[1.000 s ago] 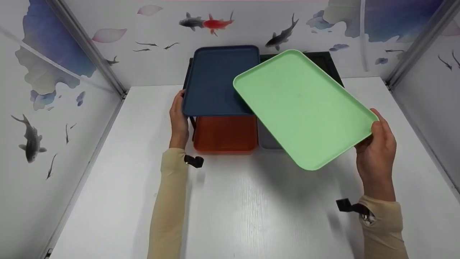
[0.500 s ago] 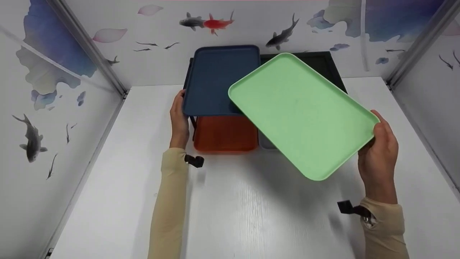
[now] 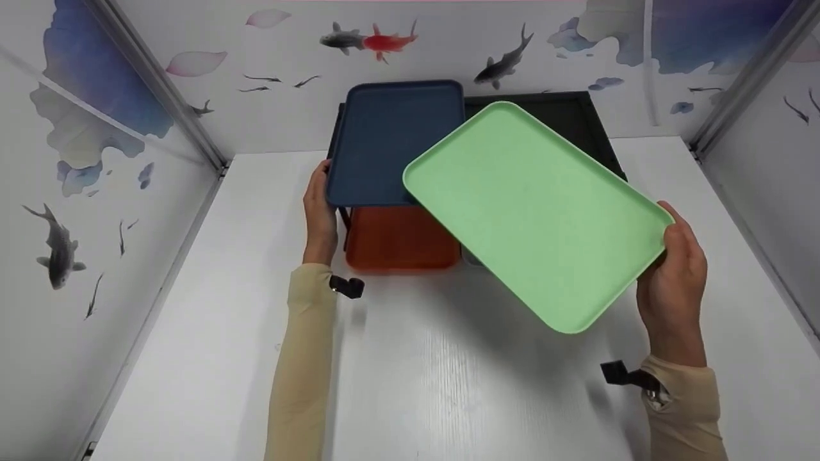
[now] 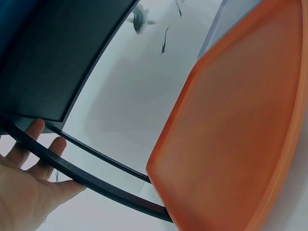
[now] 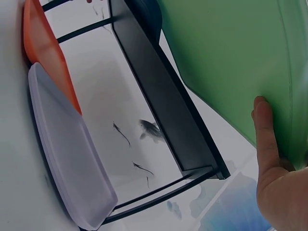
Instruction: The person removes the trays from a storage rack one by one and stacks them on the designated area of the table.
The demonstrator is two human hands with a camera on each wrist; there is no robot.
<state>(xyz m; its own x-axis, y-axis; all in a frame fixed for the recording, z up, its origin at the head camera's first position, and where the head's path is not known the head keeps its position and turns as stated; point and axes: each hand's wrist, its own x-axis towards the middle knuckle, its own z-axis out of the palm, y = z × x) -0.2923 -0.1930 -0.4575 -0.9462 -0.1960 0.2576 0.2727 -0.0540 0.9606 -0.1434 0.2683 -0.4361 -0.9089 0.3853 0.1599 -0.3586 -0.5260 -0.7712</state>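
My right hand (image 3: 672, 288) grips the right corner of a light green tray (image 3: 538, 211), thumb on top and fingers beneath. The tray is held up at a slant, its left corner overlapping a navy blue tray (image 3: 397, 141) in the head view. That blue tray lies on the left of a black rack's top shelf (image 3: 551, 121). At the rack's left side, my left hand (image 3: 320, 211) rests with extended fingers against a black side bar (image 4: 106, 187), fingertips near the shelf's edge. Thumb and fingers are spread in the left wrist view.
Below the top shelf sit an orange tray (image 3: 403, 240) and a grey tray (image 5: 72, 149), side by side. The grey one is mostly hidden by the green tray in the head view. A white table (image 3: 416, 365) is bounded by printed walls (image 3: 275, 115).
The green tray has come slightly down and toward me, moving left at its left corner and uncovering more of the black shelf. The right hand lowers a little; the left stays put.
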